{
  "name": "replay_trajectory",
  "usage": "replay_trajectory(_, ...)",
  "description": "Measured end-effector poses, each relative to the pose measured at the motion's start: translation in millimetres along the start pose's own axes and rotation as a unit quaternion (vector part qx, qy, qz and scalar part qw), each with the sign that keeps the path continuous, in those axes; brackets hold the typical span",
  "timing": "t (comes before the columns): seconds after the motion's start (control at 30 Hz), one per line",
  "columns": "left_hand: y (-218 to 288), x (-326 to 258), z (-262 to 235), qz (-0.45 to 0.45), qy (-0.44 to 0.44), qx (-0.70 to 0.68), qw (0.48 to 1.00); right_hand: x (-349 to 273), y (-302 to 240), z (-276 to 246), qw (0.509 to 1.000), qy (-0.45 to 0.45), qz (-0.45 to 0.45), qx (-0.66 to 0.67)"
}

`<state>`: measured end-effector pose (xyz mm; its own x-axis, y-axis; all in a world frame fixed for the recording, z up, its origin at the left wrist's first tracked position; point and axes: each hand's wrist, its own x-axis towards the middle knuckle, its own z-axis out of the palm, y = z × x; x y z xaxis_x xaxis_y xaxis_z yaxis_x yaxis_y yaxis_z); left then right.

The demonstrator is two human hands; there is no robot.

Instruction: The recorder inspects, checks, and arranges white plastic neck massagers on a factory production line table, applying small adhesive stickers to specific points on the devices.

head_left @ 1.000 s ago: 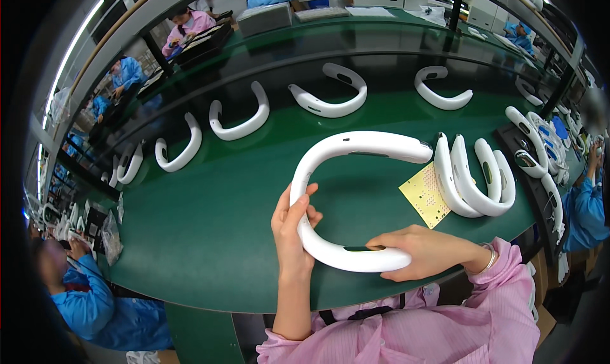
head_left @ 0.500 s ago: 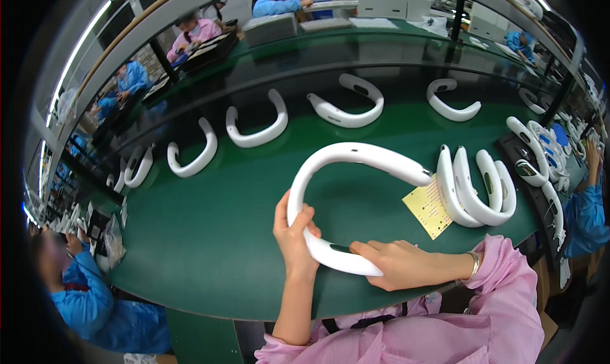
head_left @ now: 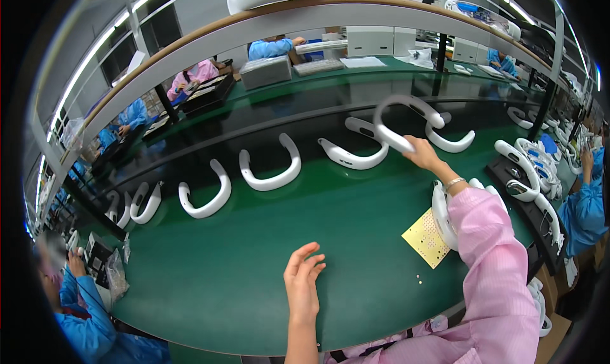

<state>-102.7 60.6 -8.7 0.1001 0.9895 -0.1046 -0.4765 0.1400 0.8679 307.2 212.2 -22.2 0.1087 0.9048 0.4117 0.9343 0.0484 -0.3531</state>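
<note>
My right hand (head_left: 423,153) is stretched far out over the table and grips one end of a white U-shaped neckband device (head_left: 383,129), slightly blurred. That device hangs above the back row, overlapping two more neckbands (head_left: 356,159) there. My left hand (head_left: 302,280) is raised over the near middle of the green table (head_left: 210,269), empty, its fingers loosely bent and apart. Below my right forearm lies a yellow sheet with rows of small dots (head_left: 427,240). Beside it stand several white neckbands (head_left: 441,215), partly hidden by my pink sleeve.
More white neckbands (head_left: 272,183) line the back of the table. A dark tray (head_left: 518,192) with white parts lies at the right. A rail (head_left: 267,18) crosses above. Co-workers in blue (head_left: 82,300) sit left and right. Tiny pale dots (head_left: 419,279) lie near the sheet.
The neckband was in both hands near me; my left hand has let go, and my right hand has carried it forward to the back row. The view has tilted up.
</note>
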Motion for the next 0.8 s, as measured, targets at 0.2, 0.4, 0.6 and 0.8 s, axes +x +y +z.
replay_trajectory(0.2,3,0,-15,-0.002,0.035,-0.019,0.999,3,-26,59,0.979,0.040,-0.154,-0.127)
replay_trajectory(0.4,0,3,-13,0.007,0.004,0.063,0.998,11,-47,85,0.986,-0.003,-0.125,-0.108)
replay_trajectory(0.6,14,-11,9,0.374,0.049,0.563,0.736,-58,-183,-29,0.937,-0.117,-0.325,0.040)
replay_trajectory(0.8,44,-39,19,0.488,-0.167,0.578,0.633,-142,-233,-118,0.866,-0.151,-0.445,0.172)
